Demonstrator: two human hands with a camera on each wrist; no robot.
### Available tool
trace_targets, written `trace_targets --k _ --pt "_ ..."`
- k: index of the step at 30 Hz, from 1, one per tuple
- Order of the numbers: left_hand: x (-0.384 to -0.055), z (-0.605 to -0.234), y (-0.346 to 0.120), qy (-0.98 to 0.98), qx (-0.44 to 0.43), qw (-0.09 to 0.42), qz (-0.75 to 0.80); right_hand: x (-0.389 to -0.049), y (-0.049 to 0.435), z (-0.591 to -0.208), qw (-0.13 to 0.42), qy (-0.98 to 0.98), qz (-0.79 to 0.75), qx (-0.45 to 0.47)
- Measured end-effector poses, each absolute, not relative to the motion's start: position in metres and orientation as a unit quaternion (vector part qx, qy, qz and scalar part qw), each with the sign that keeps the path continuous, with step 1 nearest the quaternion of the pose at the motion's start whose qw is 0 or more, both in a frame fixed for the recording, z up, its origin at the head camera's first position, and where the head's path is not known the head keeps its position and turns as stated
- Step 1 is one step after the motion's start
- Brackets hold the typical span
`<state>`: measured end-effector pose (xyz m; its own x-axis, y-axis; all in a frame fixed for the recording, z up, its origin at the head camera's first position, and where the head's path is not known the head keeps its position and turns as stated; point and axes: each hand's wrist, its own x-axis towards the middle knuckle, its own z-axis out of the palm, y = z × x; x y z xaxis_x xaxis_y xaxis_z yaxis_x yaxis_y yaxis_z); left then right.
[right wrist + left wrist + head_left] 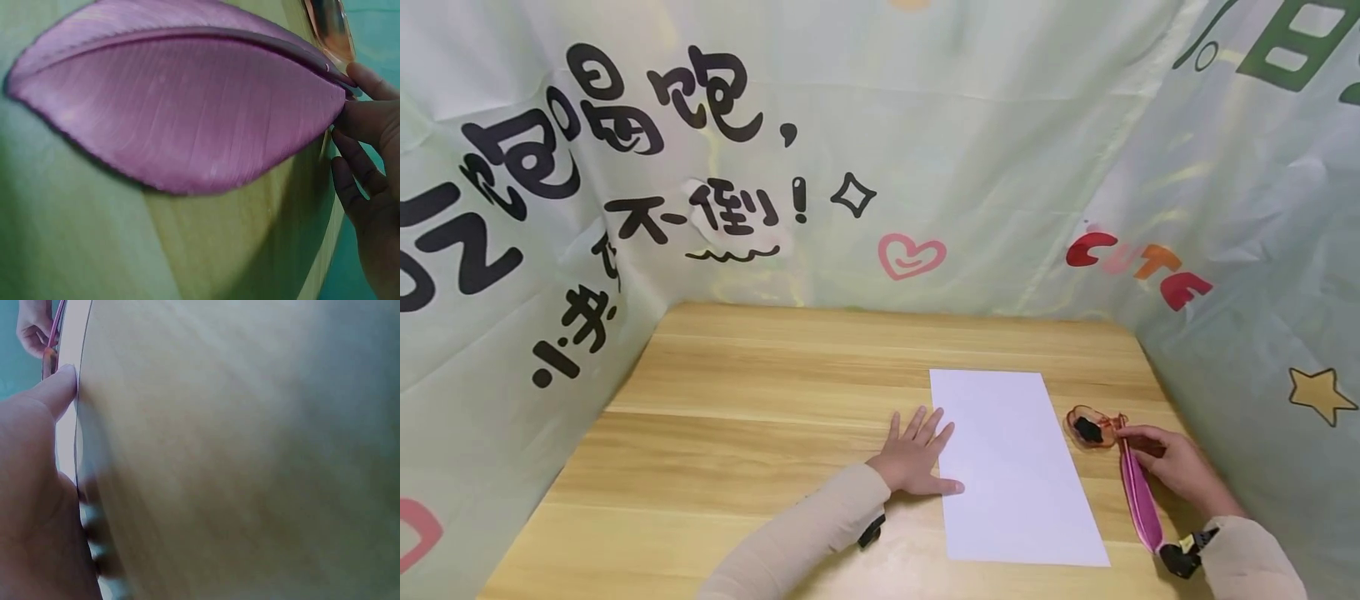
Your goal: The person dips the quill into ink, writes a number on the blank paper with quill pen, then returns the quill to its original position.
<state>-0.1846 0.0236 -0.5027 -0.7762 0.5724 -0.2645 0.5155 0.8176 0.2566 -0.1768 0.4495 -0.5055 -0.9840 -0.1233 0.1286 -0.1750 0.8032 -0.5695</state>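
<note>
Head view shows the left hand [916, 457], fingers spread straight, at the left edge of the paper [1015, 467]; the right hand [1176, 462] pinches one end of the pink leaf [1138, 496], right of the paper; gripping seems the step, and lifting would need a firm pinch.

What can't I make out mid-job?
Black item in the amber dish, head view: too small to identify.
Amber dish, right wrist view: cut off by the top edge.
White sheet, left wrist view: partly hidden by the left hand.
Pink leaf-shaped piece, right wrist view: one end covered by the right hand.
</note>
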Motion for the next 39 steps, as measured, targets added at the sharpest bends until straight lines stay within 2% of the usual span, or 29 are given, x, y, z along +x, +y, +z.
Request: trace_targets --k 9,20,27,35,39 --pt "-0.185 -0.5042 0.0238 0.939 0.288 0.166 0.082 -0.1788 0.4488 -0.5084 0.088 -0.943 0.297 0.12" --pt "-0.185 -0.502 0.0237 0.939 0.291 0.164 0.08 -0.1793 0.4439 -0.5102 0.121 -0.946 0.281 0.11" --pt "-0.1852 -0.502 0.0245 0.939 0.291 0.163 0.084 -0.1772 0.4462 -0.5106 0.124 -0.927 0.345 0.075" --pt "-0.1857 -0.5036 0.0248 0.94 0.29 0.161 0.083 -0.1744 0.4464 -0.5088 0.157 -0.901 0.4 0.058" --pt "-0.1855 -0.5033 0.0245 0.939 0.29 0.162 0.087 -0.1728 0.4452 -0.5057 0.15 -0.887 0.434 0.047"
